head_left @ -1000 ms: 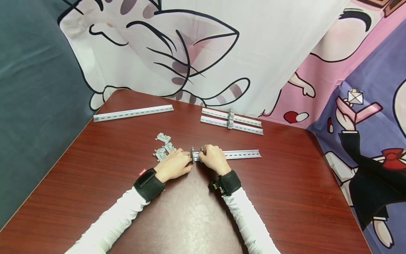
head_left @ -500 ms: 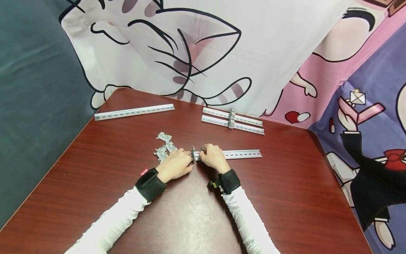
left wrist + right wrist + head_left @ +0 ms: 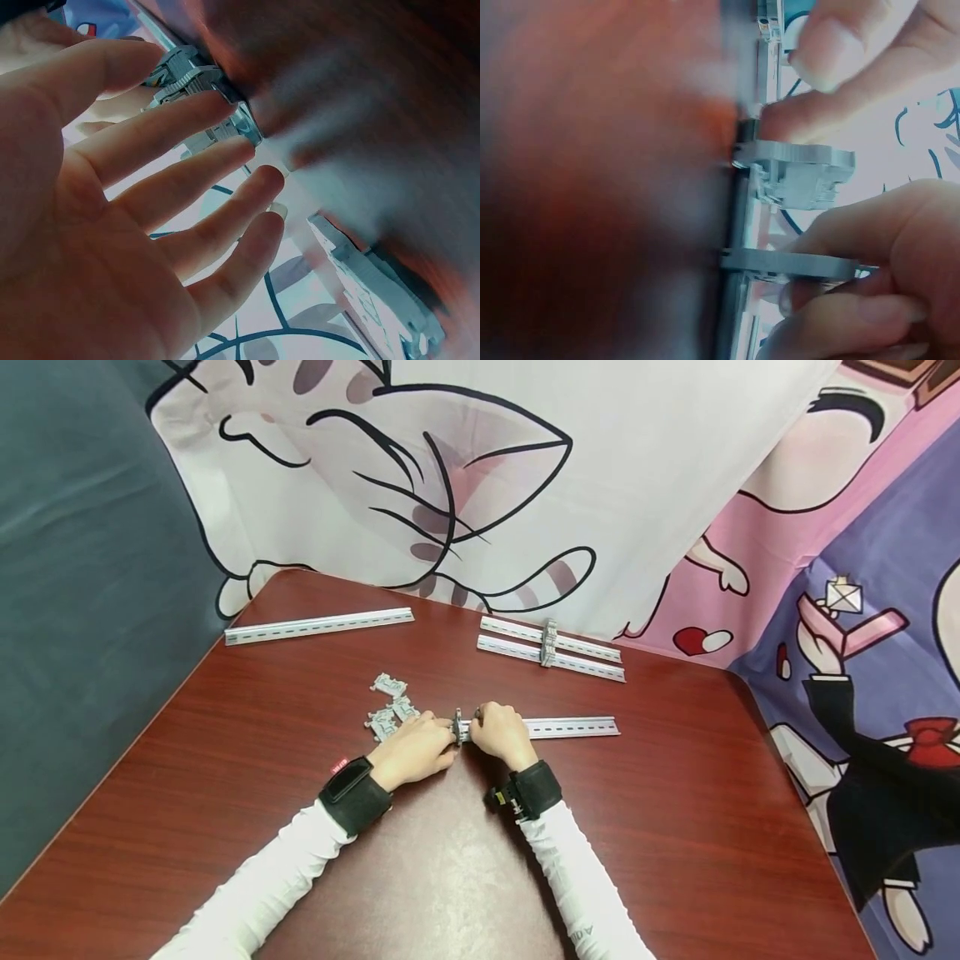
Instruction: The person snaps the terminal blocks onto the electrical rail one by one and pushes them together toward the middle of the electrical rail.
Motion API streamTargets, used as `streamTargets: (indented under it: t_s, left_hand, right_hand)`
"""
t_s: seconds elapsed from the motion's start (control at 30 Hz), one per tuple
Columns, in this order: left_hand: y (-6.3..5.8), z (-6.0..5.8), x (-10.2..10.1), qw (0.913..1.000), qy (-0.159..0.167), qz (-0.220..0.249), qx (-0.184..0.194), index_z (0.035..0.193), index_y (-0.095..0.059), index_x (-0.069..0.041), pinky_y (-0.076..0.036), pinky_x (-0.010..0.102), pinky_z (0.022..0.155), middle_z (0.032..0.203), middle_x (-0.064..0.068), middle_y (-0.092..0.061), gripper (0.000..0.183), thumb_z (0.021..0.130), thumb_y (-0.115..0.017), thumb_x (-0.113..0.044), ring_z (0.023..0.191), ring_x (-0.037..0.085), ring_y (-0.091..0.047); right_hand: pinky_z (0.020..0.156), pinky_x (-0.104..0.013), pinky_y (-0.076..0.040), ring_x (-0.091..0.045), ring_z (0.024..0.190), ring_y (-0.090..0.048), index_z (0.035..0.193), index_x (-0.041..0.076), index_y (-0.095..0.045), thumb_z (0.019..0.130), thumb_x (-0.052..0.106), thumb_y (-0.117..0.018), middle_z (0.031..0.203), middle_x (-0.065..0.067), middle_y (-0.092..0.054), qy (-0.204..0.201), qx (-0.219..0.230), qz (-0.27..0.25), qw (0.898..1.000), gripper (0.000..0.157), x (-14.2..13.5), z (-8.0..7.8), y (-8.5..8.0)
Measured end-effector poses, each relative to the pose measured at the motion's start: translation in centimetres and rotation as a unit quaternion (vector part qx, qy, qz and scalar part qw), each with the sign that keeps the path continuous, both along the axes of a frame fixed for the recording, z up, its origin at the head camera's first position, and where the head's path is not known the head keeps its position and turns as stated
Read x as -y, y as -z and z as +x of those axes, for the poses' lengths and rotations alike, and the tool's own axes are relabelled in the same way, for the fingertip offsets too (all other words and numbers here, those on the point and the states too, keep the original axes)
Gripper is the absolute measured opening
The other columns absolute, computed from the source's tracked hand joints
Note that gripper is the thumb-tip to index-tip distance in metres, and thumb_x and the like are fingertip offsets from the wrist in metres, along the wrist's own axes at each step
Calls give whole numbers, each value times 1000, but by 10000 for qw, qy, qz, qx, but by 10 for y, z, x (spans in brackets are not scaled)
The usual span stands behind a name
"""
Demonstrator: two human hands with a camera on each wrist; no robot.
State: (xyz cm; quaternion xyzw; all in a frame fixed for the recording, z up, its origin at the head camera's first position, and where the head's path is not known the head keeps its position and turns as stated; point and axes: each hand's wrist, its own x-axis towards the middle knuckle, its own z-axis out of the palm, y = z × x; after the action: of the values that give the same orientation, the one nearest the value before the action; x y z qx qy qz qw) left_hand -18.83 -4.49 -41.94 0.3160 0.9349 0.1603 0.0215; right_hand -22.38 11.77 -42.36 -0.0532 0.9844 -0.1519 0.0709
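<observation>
A slotted metal DIN rail (image 3: pixel 573 727) lies across the table in front of me, its left part between my hands. On it, near the left end, stands a grey terminal block (image 3: pixel 457 727). My left hand (image 3: pixel 412 750) is at that end, fingers extended in the left wrist view, fingertips right at the block. My right hand (image 3: pixel 501 735) pinches a second grey terminal block (image 3: pixel 802 264) between thumb and fingers, upright at the rail. A gap separates the two blocks in the right wrist view. In the head view my right fingers mostly hide the second one.
Several loose terminal blocks (image 3: pixel 382 724) lie just left of my left hand. Behind, two short rails (image 3: pixel 588 669) are bridged by a row of blocks (image 3: pixel 548 643). A longer rail (image 3: pixel 318 627) lies at the back left. Printed cloth (image 3: pixel 637 460) hangs behind the table.
My right hand and wrist have shifted slightly left, still pinching the terminal block. My left hand stays in place at the rail's left end.
</observation>
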Motion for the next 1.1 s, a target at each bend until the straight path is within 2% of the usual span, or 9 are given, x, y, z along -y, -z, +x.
streamTargets:
  t_s: [0.27,0.47,0.53,0.63,0.7,0.8,0.87,1.0,1.1]
  left_hand:
    - [-2,-3,-2,10000,60,21,-52,73,-63,-14,-43,38,71,97,6,-69,17,89,-63,-19,84,25,-55]
    - [0,-7,2,9998,186,96,-42,73,-64,-15,-41,36,68,90,2,-68,15,88,-64,-19,81,22,-54]
    - [1,-10,5,9995,144,128,-237,71,-64,-15,-42,37,67,82,1,-66,16,86,-64,-18,76,22,-55]
    - [1,-14,12,9977,-194,72,-644,76,-68,-12,-44,40,69,80,3,-68,9,84,-65,-18,76,25,-57]
    - [0,-17,18,9954,-564,-35,-773,88,-71,-9,-46,45,75,87,8,-70,12,83,-66,-18,85,30,-60]
    - [-2,-22,26,9929,-982,-159,-652,110,-69,-5,-45,50,86,103,14,-68,30,84,-68,-20,102,35,-58]
    - [-1,-26,30,9913,-1189,-233,-511,116,-66,-4,-44,51,89,109,18,-66,37,84,-68,-21,109,38,-56]
    - [4,-31,36,9887,-1429,-296,-353,120,-63,-2,-44,53,88,116,22,-61,41,84,-69,-23,116,41,-51]
    - [7,-33,38,9881,-1487,-301,-243,120,-63,-1,-44,54,87,117,24,-59,42,85,-69,-24,118,42,-50]
  right_hand:
    - [61,-44,-50,-33,77,-67,68,13,-64,84,19,-56,80,-12,-69,50,-84,-90,9999,19,-4,-1,0]
    - [55,-36,-42,-24,66,-58,63,14,-53,83,19,-57,69,-6,-60,30,4,-150,9999,22,-6,-1,3]
    - [54,-35,-41,-23,65,-56,61,15,-51,83,18,-58,67,-5,-58,23,3,-130,9999,24,-5,0,3]
    - [52,-35,-40,-22,64,-56,59,16,-49,83,18,-59,67,-4,-58,31,20,-113,9999,26,-4,2,4]
    - [52,-34,-39,-22,64,-56,57,16,-48,83,18,-59,66,-4,-57,26,41,-110,9999,28,-4,3,4]
    - [51,-31,-36,-20,63,-52,56,17,-45,85,20,-58,64,-2,-52,11,90,-160,9998,33,-6,2,4]
    - [51,-29,-34,-19,61,-48,55,17,-42,89,24,-58,62,-1,-48,-54,128,-242,9996,38,-8,2,3]
    - [52,-27,-33,-17,56,-46,54,16,-42,96,36,-54,59,1,-44,-220,105,-512,9984,48,-13,2,-1]
    - [53,-27,-34,-16,54,-45,55,15,-45,97,42,-52,57,2,-44,-324,100,-683,9971,51,-15,2,-4]
